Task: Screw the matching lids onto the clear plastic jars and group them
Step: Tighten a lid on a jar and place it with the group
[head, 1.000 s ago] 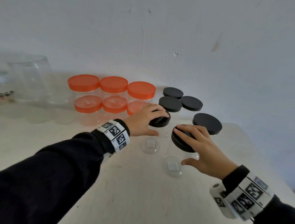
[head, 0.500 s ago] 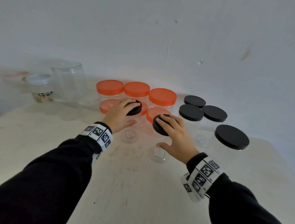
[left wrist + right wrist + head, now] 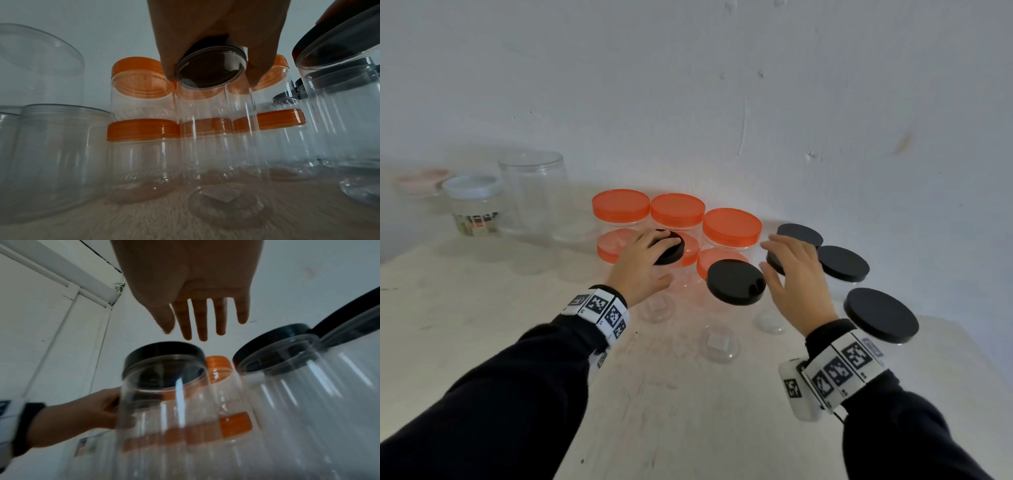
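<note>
My left hand (image 3: 654,260) grips the black lid (image 3: 671,246) of a tall clear jar standing just in front of the orange-lidded jars (image 3: 732,224). In the left wrist view the fingers (image 3: 261,65) curl round that lid (image 3: 211,68). A second black-lidded jar (image 3: 736,281) stands free between my hands. My right hand (image 3: 770,257) hovers open beside it, fingers straight, over the black-lidded group (image 3: 842,263). The right wrist view shows the right hand (image 3: 197,324) holding nothing above a black-lidded jar (image 3: 164,356).
Orange-lidded jars are stacked two high against the wall (image 3: 722,102). A big open clear jar (image 3: 534,195), a pale blue-lidded jar (image 3: 474,202) and a pink lid (image 3: 421,178) stand at the back left. The table's (image 3: 671,411) right edge runs close behind the nearest black-lidded jar (image 3: 881,315).
My right hand has let go of its black-lidded jar and shifted right with the fingers straightened. The left hand keeps its grip on the other jar's lid.
</note>
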Motion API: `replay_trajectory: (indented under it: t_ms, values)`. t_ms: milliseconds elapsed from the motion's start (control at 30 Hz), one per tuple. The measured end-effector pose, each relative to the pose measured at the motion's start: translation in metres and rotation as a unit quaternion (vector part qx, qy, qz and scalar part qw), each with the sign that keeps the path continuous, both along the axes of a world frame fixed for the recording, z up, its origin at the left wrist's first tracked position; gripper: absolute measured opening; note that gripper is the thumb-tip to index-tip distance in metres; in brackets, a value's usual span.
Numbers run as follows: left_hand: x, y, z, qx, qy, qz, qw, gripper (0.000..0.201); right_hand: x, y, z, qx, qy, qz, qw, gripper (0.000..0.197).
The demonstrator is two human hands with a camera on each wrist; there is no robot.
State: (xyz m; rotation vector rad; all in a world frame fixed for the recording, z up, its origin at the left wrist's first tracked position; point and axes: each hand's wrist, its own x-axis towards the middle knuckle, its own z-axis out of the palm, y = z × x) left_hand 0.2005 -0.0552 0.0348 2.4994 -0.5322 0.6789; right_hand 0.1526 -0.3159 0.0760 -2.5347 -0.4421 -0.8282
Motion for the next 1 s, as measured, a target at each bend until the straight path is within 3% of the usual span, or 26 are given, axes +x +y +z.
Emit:
replay_trajectory:
  t_ms: [133, 300, 467, 800, 1000]
  values:
    - [0.0, 0.0, -0.001, -0.004, -0.01, -0.003, 1.0, 0.06, 0.011, -0.015, 0.005, -0.098, 0.112, -0.104, 0.983, 0.048]
    - [0.002, 0.0, -0.002, -0.013, -0.018, -0.01, 1.0, 0.06, 0.015, -0.019, -0.002, -0.141, 0.166, -0.119, 0.969, 0.059]
    - [0.002, 0.0, -0.002, -0.017, -0.014, -0.007, 1.0, 0.06, 0.014, -0.014, 0.001, -0.068, 0.129, -0.126, 0.981, 0.037]
    - [-0.001, 0.002, 0.001, -0.009, 0.005, -0.003, 1.0, 0.06, -0.038, -0.02, 0.006, -0.134, 0.147, -0.123, 0.972, 0.033]
    - [0.0, 0.002, 0.002, -0.002, 0.014, -0.006, 1.0, 0.061, -0.074, -0.029, -0.003, -0.127, 0.015, -0.032, 0.991, 0.026]
